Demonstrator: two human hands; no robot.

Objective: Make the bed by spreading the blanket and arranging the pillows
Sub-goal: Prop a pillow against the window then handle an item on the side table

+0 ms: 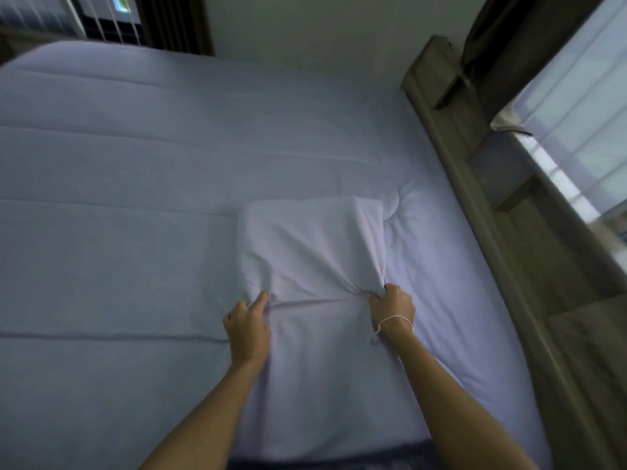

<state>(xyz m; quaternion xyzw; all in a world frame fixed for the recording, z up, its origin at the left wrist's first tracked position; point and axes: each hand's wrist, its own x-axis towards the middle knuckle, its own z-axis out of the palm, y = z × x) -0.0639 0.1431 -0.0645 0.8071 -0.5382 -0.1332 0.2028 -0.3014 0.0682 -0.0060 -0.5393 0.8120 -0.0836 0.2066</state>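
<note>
Head view: bed fills most of frame, pale lilac blanket spread flat across it with long straight quilting seams. Plain wall behind; curtained window at right, second barred window top left. Wooden headboard with shelf niches runs down the bed's right side. Pillow in matching lilac case lies on the blanket near the headboard. Left hand pinches fabric at pillow's near-left edge; right hand, thin white wristband, is clamped on a bunched near-right corner.
</note>
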